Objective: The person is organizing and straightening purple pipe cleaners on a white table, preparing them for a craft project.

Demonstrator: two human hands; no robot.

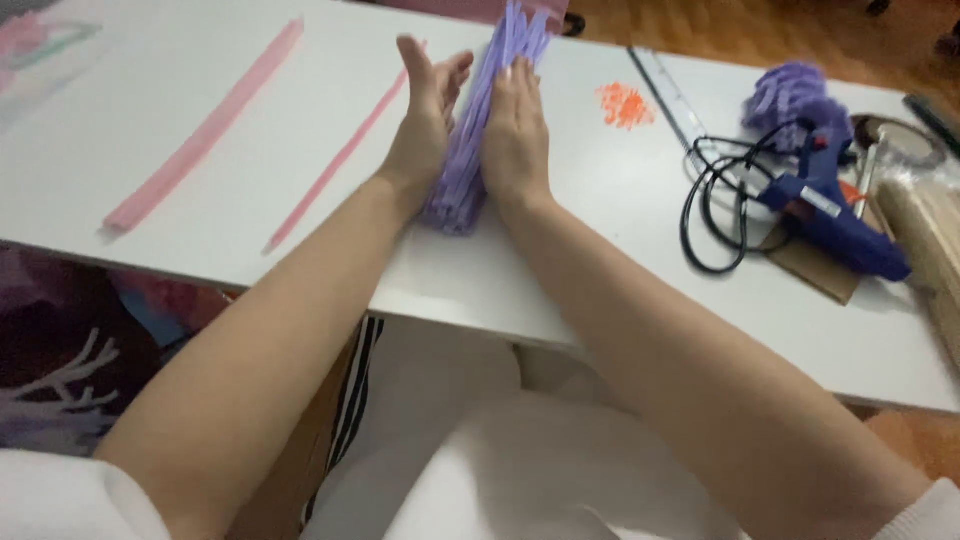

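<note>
Both hands press flat against a long bundle of fuzzy lilac pipe-cleaner stems (478, 130), one palm on each side. The left hand (428, 120) stands on edge with fingers extended and slightly spread, touching the bundle's left flank; the right hand (516, 130) mirrors it on the right flank, fingers straight and together. Neither hand curls around the stems: they are sandwiched between open palms. The bundle lies on the white flat surface (600, 240), running from near the front edge away toward the far edge, its far end fanning out a little past the fingertips.

Left of the hands, two pink strips lie on the surface: a broad, soft pink band (205, 130) further left and a thin pink stem (335, 165) just beside the left wrist. To the right sits a small patch of orange scraps (625, 104), then a clear plastic ruler (668, 95). Further right, a blue glue gun (830, 205) rests on a piece of brown cardboard (815, 265), its black cord (715, 200) looped beside it. Behind the gun lies a fluffy purple pile of yarn-like material (790, 95).
</note>
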